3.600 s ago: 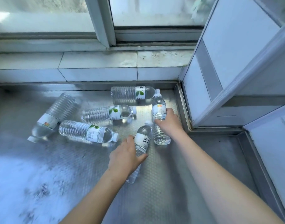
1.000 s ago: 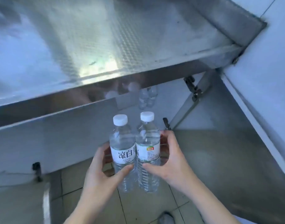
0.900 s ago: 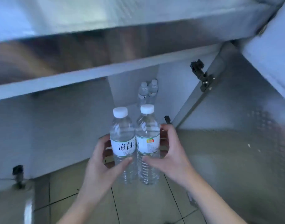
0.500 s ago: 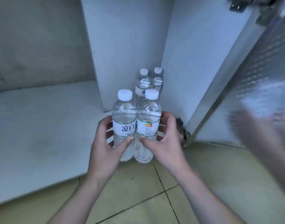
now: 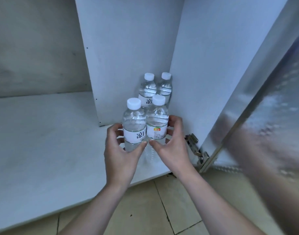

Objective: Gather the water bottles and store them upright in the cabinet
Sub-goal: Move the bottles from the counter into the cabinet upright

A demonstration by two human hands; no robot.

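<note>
I hold two clear water bottles upright and side by side over the white cabinet floor (image 5: pixel 43 133). My left hand (image 5: pixel 121 153) grips the left bottle (image 5: pixel 133 122), which has a white label with dark characters. My right hand (image 5: pixel 172 145) grips the right bottle (image 5: pixel 156 119), whose label carries an orange mark. Whether their bases touch the floor is hidden by my hands. Behind them two more bottles (image 5: pixel 147 89) (image 5: pixel 165 87) stand upright in the back right corner of the cabinet.
A white divider panel (image 5: pixel 128 48) rises behind the bottles and a white side wall (image 5: pixel 204 65) stands to the right. The open metal door (image 5: pixel 264 107) hangs at the right on a hinge (image 5: pixel 194 146). Beige floor tiles (image 5: pixel 162 209) lie below the cabinet's front edge.
Both hands have carried the two bottles from the countertop down and forward into the cabinet, closer to the pair standing in the corner.
</note>
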